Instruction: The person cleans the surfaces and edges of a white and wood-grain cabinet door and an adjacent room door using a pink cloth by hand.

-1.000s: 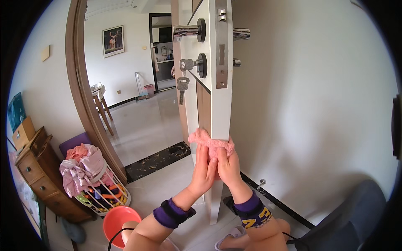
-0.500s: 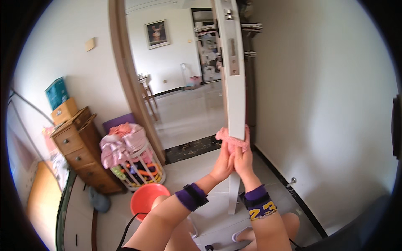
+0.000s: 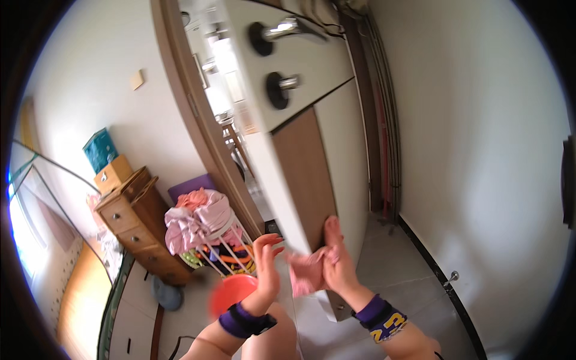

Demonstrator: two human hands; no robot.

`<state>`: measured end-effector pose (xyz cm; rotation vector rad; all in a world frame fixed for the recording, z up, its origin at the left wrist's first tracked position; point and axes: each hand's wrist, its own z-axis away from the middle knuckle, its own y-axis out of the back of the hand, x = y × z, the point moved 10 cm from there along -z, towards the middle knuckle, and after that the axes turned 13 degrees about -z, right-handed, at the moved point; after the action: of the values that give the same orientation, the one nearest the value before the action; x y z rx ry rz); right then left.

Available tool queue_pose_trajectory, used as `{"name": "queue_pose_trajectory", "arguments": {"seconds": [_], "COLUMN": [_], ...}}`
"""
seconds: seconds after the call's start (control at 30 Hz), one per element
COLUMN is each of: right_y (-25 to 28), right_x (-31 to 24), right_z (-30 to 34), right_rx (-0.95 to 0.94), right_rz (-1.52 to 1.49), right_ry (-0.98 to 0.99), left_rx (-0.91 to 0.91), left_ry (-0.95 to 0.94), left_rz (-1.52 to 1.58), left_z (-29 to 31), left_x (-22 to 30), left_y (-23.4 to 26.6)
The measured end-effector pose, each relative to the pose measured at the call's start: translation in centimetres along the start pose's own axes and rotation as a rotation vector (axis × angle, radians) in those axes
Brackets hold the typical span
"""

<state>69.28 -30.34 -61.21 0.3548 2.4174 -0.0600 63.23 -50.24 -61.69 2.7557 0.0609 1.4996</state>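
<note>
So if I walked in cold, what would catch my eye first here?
Probably the two hands low in the middle: the right hand presses a pink cloth against the open white and brown door, while the left hand is lifted beside it, fingers spread. Next, left of them, a wire basket heaped with pink laundry.

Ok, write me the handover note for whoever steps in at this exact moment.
Right hand: presses a pink cloth against the lower part of the open door, fingers up on the wood panel.
Left hand: open, fingers spread, just left of the cloth, holding nothing.
Nearby: orange bucket on the floor, laundry basket behind it.
Done: cannot tell how much of the door is wiped.
Left: likely the rest of the door.
</note>
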Motion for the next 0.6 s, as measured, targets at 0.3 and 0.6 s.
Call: {"name": "queue_pose_trajectory", "arguments": {"seconds": [0.3,0.6], "right_y": [-5.0,-7.6], "right_x": [8.0,5.0], "right_z": [1.3,-6.3], "right_rx": [-0.183,-0.085], "right_rz": [-0.217,-0.18], "right_ry": [-0.001,0.066], "left_rx": [0.049,-0.069], "left_ry": [-0.212,-0.026], "left_rz": [-0.023,-0.51], "left_z": [-1.9,-1.5], "left_x": [2.3,0.3], "left_y": [-1.7,6.1]}}
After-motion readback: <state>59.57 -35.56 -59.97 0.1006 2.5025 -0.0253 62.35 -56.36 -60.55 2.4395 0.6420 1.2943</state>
